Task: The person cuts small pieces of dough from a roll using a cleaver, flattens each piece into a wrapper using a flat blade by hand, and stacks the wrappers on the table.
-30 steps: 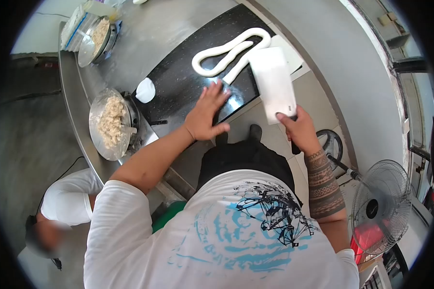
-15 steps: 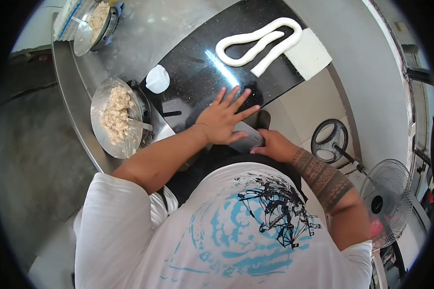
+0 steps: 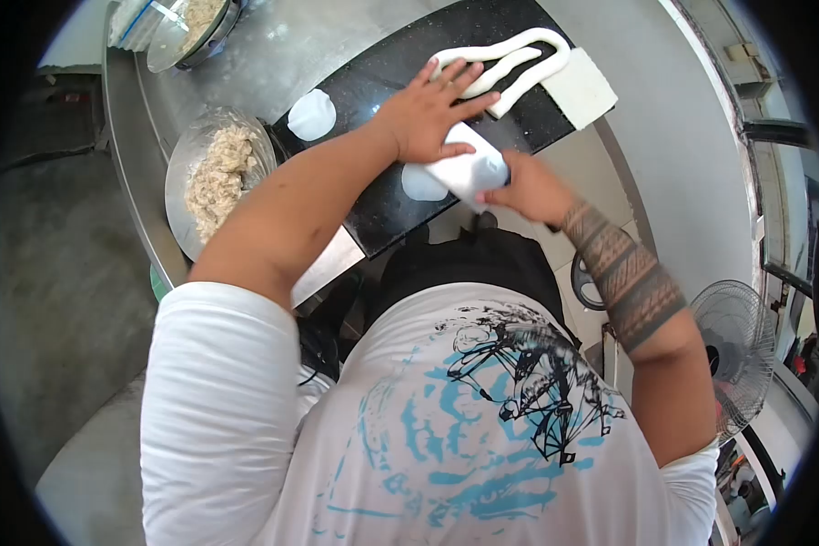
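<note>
My right hand [image 3: 530, 189] is wrapped round the handle end of a wide cleaver [image 3: 469, 164], whose pale blade lies over the black board [image 3: 373, 223]. My left hand [image 3: 432, 114] rests on the far part of the blade, palm down with fingers spread. A flat round piece of dough [image 3: 425, 183] shows beside the blade, partly covered by it. Another white dough disc [image 3: 312, 115] lies farther left on the board. Just beyond my left fingertips, a long looped dough rope [image 3: 544, 41] lies near a white slab [image 3: 582, 89].
A plastic-lined bowl of pale filling [image 3: 220, 177] sits at the left on the metal counter [image 3: 278, 55], with a second bowl [image 3: 191, 32] at the upper left. At the right stands a fan [image 3: 733, 355]. Dark shoes show below the board.
The cleaver has moved from the board's near edge onto its surface. My left hand has moved forward onto the blade, and a second dough disc has appeared beside it.
</note>
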